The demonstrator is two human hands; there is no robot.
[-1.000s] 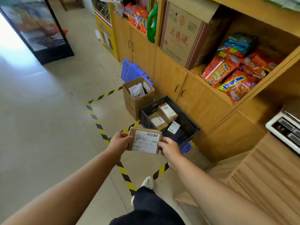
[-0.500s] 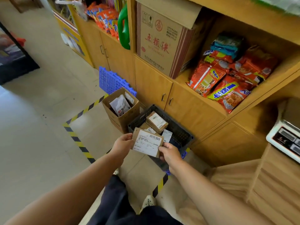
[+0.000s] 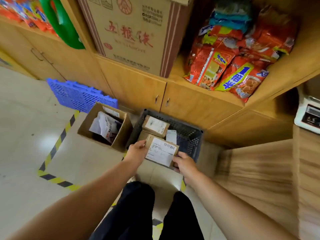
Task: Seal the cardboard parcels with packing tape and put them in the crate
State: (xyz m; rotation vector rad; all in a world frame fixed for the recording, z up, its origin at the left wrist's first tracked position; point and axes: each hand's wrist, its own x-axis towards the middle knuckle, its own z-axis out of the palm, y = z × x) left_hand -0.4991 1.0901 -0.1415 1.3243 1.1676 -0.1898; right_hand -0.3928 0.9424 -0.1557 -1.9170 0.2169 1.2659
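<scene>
Parcel (image 3: 161, 153), pinched at opposite edges by both hands (image 3: 137, 151), hovers over crate's (image 3: 192, 135) near rim.

Landmark: crate (image 3: 192, 135), on floor against the cabinet doors (image 3: 147, 90). Open carton (image 3: 119, 137) just left of crate, touching or nearly; mailer bags (image 3: 103, 125) inside it. Flat pallet piece (image 3: 78, 94) behind-left of crate, leaning at cabinet base. Inside crate: one parcel (image 3: 155, 125) toward back-left, a slip of paper (image 3: 171, 135) right of it. Held parcel (image 3: 162, 153) over crate's near edge, left hand (image 3: 136, 151) on its left side, right hand (image 3: 183, 163) on its near-right corner. Big printed box (image 3: 131, 35) on shelf above crate; snack packs (image 3: 230, 58) on shelf above-right. Scale (image 3: 308, 115) far right of crate. Floor tape (image 3: 58, 141) left of crate.
</scene>
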